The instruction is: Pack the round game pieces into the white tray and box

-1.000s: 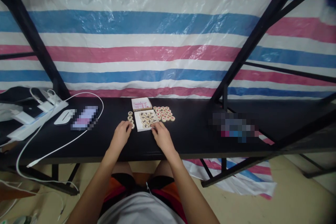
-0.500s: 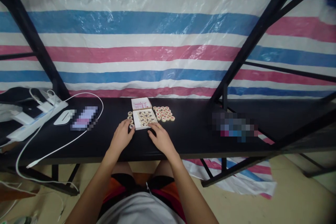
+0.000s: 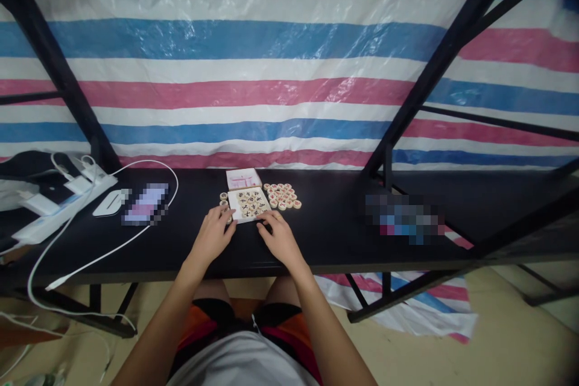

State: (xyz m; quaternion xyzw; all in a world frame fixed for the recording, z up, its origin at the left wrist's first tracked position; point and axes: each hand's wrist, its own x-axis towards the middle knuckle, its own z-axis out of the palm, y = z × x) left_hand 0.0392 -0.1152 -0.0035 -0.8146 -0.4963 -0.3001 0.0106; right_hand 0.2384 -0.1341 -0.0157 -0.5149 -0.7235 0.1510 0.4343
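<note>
Two reaches, contact unconfirmed

Head view. A shallow white box (image 3: 233, 199) is observed open on the black tabletop (image 3: 335, 226), with round pieces (image 3: 252, 204) bearing dark characters laid inside; a bare strip is left along its left side. The lid (image 3: 243, 180) is placed just behind, hollow side up. Red-marked pieces (image 3: 283, 196) are grouped to the right of the box. A short column of loose pieces (image 3: 223, 202) is seen at its left, partly covered by the left hand (image 3: 233, 219).

Left grip: spread, thumb and index finger held apart near the box's front left corner; whether a covered piece is touched cannot be told. Right hand (image 3: 260, 221): also spread, fingertips at the front right corner of the box, thumb lower; whether the rim or a piece is pressed cannot be told.

Risks, as judged. The box could be slid or skewed if pushed unevenly from its two front corners. Pieces inside could be shuffled or overlapped by a dragged fingertip. Loose pieces at the left could be knocked astray by the side of the left hand. Red-marked pieces could be nudged if the box were shifted rightward.
</note>
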